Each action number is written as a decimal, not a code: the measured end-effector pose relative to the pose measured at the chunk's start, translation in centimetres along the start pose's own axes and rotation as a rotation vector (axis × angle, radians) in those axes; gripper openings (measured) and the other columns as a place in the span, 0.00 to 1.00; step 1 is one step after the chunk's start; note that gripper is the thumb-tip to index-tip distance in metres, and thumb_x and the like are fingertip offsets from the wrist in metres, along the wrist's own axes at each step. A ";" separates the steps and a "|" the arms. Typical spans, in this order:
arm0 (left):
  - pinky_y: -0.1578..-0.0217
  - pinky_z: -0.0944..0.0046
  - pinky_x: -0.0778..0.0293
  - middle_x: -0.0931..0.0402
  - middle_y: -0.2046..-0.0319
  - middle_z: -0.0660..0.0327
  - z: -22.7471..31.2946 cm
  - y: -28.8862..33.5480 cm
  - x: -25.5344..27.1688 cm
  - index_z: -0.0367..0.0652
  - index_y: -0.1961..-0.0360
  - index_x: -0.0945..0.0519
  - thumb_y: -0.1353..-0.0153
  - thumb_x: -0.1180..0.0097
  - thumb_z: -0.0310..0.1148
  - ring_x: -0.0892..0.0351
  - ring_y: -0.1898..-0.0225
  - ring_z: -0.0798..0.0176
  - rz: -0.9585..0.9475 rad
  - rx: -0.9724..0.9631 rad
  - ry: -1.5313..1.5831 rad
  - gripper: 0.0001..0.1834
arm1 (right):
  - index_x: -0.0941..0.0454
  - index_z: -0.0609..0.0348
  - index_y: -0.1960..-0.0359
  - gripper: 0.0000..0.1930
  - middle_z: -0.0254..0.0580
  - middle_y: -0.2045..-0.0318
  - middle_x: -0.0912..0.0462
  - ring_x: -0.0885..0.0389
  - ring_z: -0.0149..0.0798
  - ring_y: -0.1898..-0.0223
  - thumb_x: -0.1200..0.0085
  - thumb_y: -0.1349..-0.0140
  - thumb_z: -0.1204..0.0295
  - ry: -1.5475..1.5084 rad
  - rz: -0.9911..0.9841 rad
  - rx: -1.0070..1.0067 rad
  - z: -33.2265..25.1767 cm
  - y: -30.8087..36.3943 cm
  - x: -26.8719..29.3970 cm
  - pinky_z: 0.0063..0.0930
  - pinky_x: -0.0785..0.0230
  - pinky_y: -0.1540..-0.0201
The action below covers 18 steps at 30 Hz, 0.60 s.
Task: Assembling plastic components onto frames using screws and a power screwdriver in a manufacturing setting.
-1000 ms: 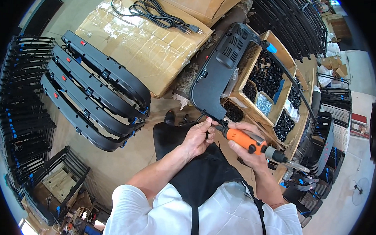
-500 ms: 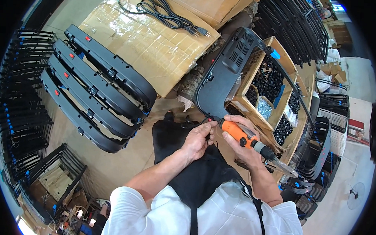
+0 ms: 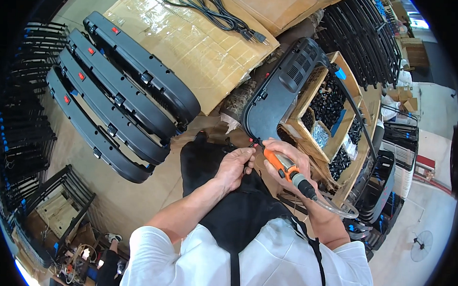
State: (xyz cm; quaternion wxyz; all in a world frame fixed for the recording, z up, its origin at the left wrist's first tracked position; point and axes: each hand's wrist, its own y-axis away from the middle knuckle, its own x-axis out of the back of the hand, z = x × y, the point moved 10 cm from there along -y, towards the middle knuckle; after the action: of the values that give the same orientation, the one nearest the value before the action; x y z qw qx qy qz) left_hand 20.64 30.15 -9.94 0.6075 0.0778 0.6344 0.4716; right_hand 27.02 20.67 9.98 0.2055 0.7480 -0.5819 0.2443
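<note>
My right hand [image 3: 294,163] is wrapped round an orange power screwdriver [image 3: 278,160] with a clear hose [image 3: 343,213] trailing from its rear. The tool's front end points at the near edge of a black plastic housing [image 3: 267,116], which has a vented bulge at its far end. Beside that edge my left hand [image 3: 234,167] is closed in a pinch. What its fingers hold is too small to make out. A small red part [image 3: 254,141] shows at the housing's edge, close to the tool. The tool's tip is hidden.
Several curved black housings with red switches [image 3: 80,76] stand at left. A black power cord [image 3: 218,14] lies on a cardboard-covered surface [image 3: 191,56]. A wooden box [image 3: 301,129] at right holds black parts and silver screws [image 3: 320,134]. Another person's leg [image 3: 113,245] shows at lower left.
The screwdriver has tilted, its rear end coming nearer to me. Both hands stay by the housing's near edge, and the whole view has shifted slightly.
</note>
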 end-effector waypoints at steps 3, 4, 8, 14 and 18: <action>0.72 0.71 0.29 0.21 0.68 0.68 0.0 0.3 0.9 0.40 0.52 0.17 0.22 0.43 0.35 0.26 0.71 0.73 0.043 -0.018 0.003 0.10 | 0.19 0.62 0.48 0.20 0.49 0.45 0.14 0.15 0.44 0.41 0.32 0.43 0.79 -0.095 -0.011 -0.174 0.5 0.1 0.1 0.37 0.26 0.36; 0.71 0.71 0.28 0.21 0.68 0.68 0.2 0.3 0.9 0.40 0.52 0.17 0.22 0.43 0.35 0.25 0.71 0.73 0.053 -0.036 0.013 0.10 | 0.19 0.62 0.48 0.20 0.49 0.45 0.14 0.15 0.44 0.41 0.32 0.43 0.79 -0.090 -0.012 -0.172 0.6 0.1 0.2 0.37 0.26 0.36; 0.70 0.71 0.26 0.19 0.68 0.68 0.4 0.8 0.6 0.41 0.52 0.16 0.22 0.44 0.36 0.24 0.70 0.73 0.020 -0.041 0.062 0.10 | 0.19 0.61 0.47 0.19 0.49 0.44 0.14 0.16 0.41 0.42 0.32 0.42 0.80 -0.006 -0.057 -0.036 0.5 0.0 -0.3 0.36 0.25 0.37; 0.73 0.72 0.27 0.19 0.69 0.68 -0.1 0.7 0.5 0.42 0.54 0.16 0.22 0.43 0.37 0.23 0.72 0.73 -0.001 -0.033 0.042 0.11 | 0.19 0.60 0.48 0.20 0.49 0.44 0.15 0.17 0.41 0.41 0.31 0.42 0.81 -0.164 -0.014 -0.153 1.7 0.3 0.0 0.36 0.25 0.37; 0.74 0.72 0.27 0.18 0.69 0.68 -0.2 0.7 0.0 0.42 0.55 0.16 0.23 0.42 0.38 0.23 0.73 0.73 -0.008 -0.034 0.044 0.10 | 0.19 0.60 0.48 0.19 0.49 0.44 0.15 0.18 0.42 0.39 0.31 0.41 0.81 -0.180 -0.019 -0.142 2.1 0.7 0.0 0.38 0.26 0.35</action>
State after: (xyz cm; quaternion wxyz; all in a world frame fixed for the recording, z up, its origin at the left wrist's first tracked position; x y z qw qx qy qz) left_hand 20.10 30.41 -9.48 0.5967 0.0546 0.6396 0.4815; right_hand 26.58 19.27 8.37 0.2073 0.7559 -0.6066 0.1325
